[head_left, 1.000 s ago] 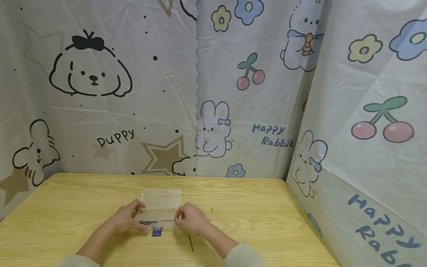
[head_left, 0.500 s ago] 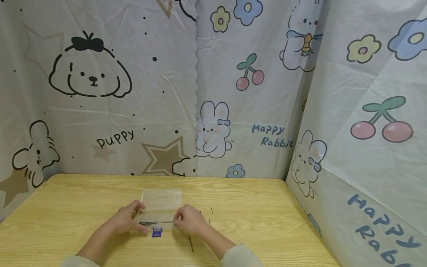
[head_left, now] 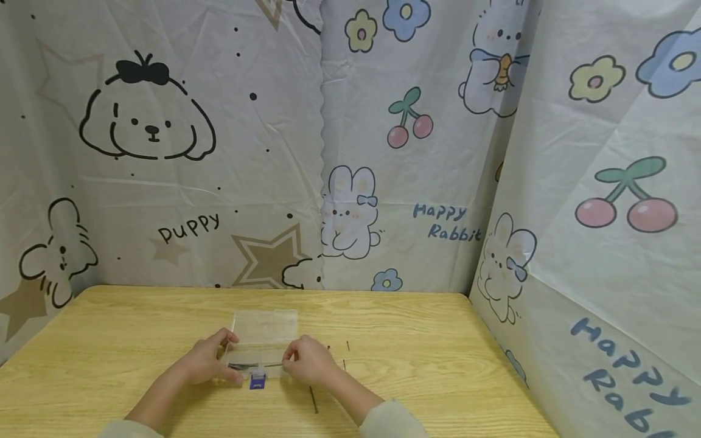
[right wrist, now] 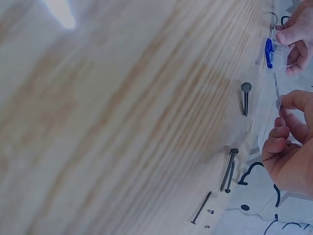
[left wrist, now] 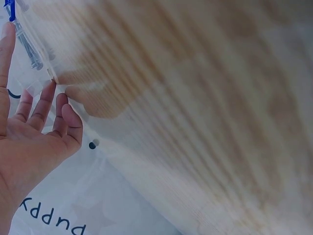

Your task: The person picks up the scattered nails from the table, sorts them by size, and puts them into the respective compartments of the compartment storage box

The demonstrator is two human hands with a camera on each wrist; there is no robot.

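Note:
A clear plastic box (head_left: pixel 265 326) with a raised lid lies on the table, a blue latch (head_left: pixel 257 381) at its front. Dark nails (head_left: pixel 240 366) fill its left compartment. My left hand (head_left: pixel 205 360) steadies the box by its left end, thumb at the front and fingers toward the back. At the right end, my right hand (head_left: pixel 308 360) pinches a long thin nail (head_left: pixel 273 365), held level over the right compartment. In the right wrist view the fingertips of the right hand (right wrist: pixel 293 147) partly hide that nail.
On the wooden table (head_left: pixel 427 353), a long nail (head_left: pixel 314 399) lies in front of the right hand. Smaller nails (head_left: pixel 347 345) are scattered to the right. Several loose nails (right wrist: pixel 229 169) also show in the right wrist view. Patterned cloth (head_left: pixel 246 176) hangs behind and on the right.
My right hand has shifted slightly left with the nail, farther over the box. The left hand and the box have stayed in place.

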